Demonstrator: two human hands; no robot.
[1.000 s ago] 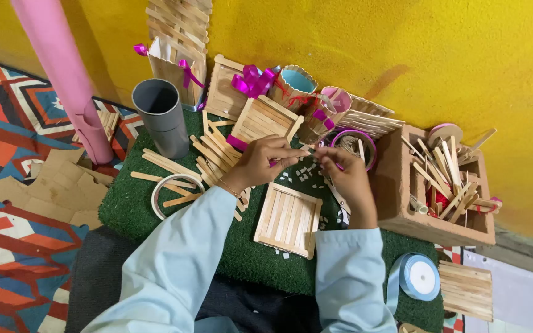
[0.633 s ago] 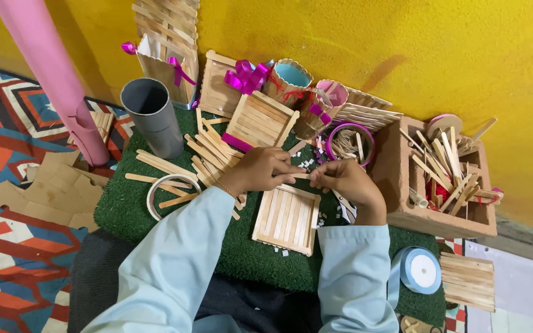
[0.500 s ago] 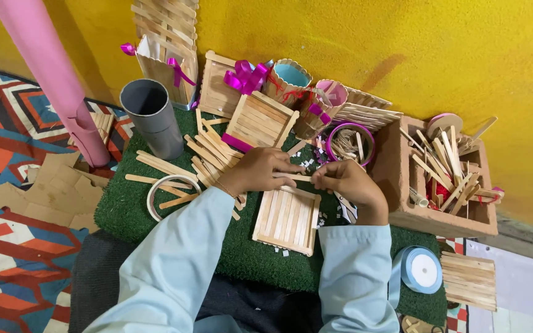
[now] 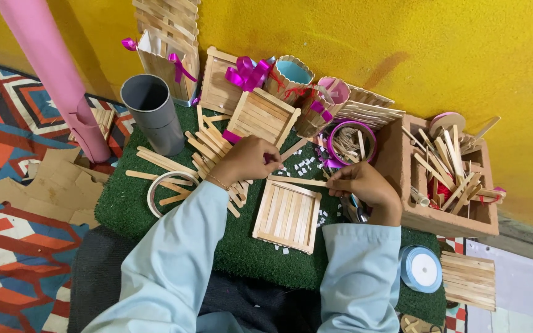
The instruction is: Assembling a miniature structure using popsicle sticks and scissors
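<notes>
Pale matt wooden stick [image 4: 297,181] and slatted wooden panel [image 4: 287,216] lie over rough green artificial turf [image 4: 248,253].

home craft corner: ice-cream-stick crafts [image 4: 264,115]

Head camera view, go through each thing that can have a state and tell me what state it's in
Left hand: closed on one end of the stick.
Right hand: pinching the other end.
Stick: held level over the panel's top edge.
Panel: flat on the green mat.
Grey tube: upright, open-topped.
Blue ribbon roll: lying flat.
Box: open, full of sticks.
</notes>
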